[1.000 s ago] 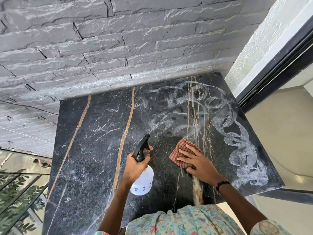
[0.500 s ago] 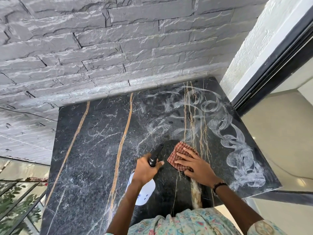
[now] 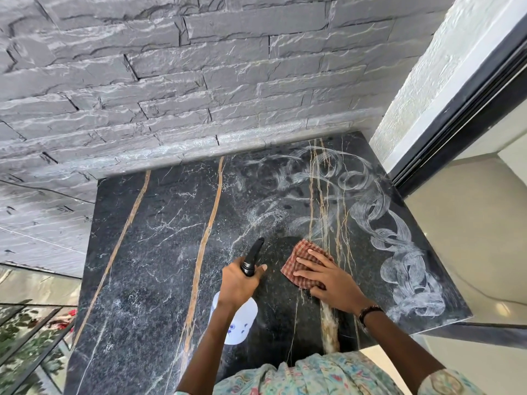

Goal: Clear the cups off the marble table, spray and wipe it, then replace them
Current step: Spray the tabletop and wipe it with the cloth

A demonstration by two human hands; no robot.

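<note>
The black marble table (image 3: 148, 252) with orange veins fills the middle of the view. White swirling wipe streaks (image 3: 399, 252) cover its right part. My left hand (image 3: 238, 283) grips the neck of a white spray bottle (image 3: 238, 323) with a black nozzle (image 3: 253, 255) that points away over the table. My right hand (image 3: 328, 277) presses flat on a red checked cloth (image 3: 302, 260) on the marble, just right of the nozzle. No cups are in view.
A grey stone wall (image 3: 199, 81) runs along the table's far edge. A white wall and black door frame (image 3: 470, 109) stand at the right. Glass railing with plants behind it (image 3: 28, 337) lies at the lower left.
My left hand has tipped the spray bottle forward and carried it right, toward the cloth. The nozzle now points along the table. My right hand stays on the cloth.
</note>
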